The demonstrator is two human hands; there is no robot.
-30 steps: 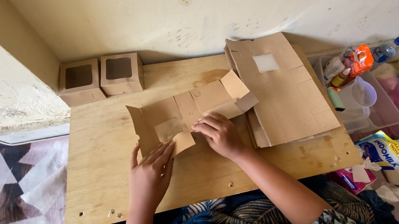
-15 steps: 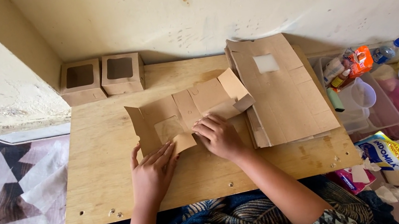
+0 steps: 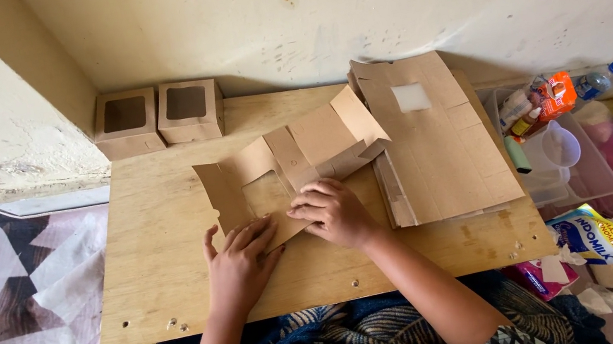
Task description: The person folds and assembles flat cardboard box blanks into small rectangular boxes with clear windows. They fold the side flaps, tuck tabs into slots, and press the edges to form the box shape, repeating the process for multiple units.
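Both hands press on a flat brown cardboard box blank with a square window cutout (image 3: 285,167), lying mid-board on the pale plywood work board (image 3: 164,222): left hand (image 3: 239,264) flat, fingers spread on its lower edge, right hand (image 3: 335,213) curled, fingertips pinning the fold. Stack of unfolded brown cardboard blanks (image 3: 439,140) touching it at 3 o'clock; two finished small brown window boxes (image 3: 158,117) well apart at 11 o'clock by the wall.
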